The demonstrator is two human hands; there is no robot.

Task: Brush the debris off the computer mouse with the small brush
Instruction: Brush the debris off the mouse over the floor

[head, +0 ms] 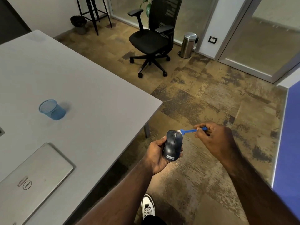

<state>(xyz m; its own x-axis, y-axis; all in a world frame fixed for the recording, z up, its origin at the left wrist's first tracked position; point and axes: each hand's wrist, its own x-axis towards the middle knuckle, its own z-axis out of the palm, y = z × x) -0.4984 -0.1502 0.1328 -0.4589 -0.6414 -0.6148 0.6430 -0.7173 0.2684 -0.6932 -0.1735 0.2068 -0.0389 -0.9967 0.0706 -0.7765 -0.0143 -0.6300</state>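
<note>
A dark computer mouse (172, 145) with a Lenovo label rests in my left hand (155, 155), held over the floor just off the table's corner, buttons pointing away from me. My right hand (214, 138) pinches the handle of a small blue brush (188, 131). The brush's pale bristles touch the mouse's front right edge. Dusty smears show on the mouse's top.
A grey table (81, 88) at left carries a blue mesh pen cup (52, 109) and a closed silver Dell laptop (34, 174). A black office chair (152, 39) and a steel pedal bin (188, 45) stand on the carpet beyond. A blue partition (289, 143) rises at right.
</note>
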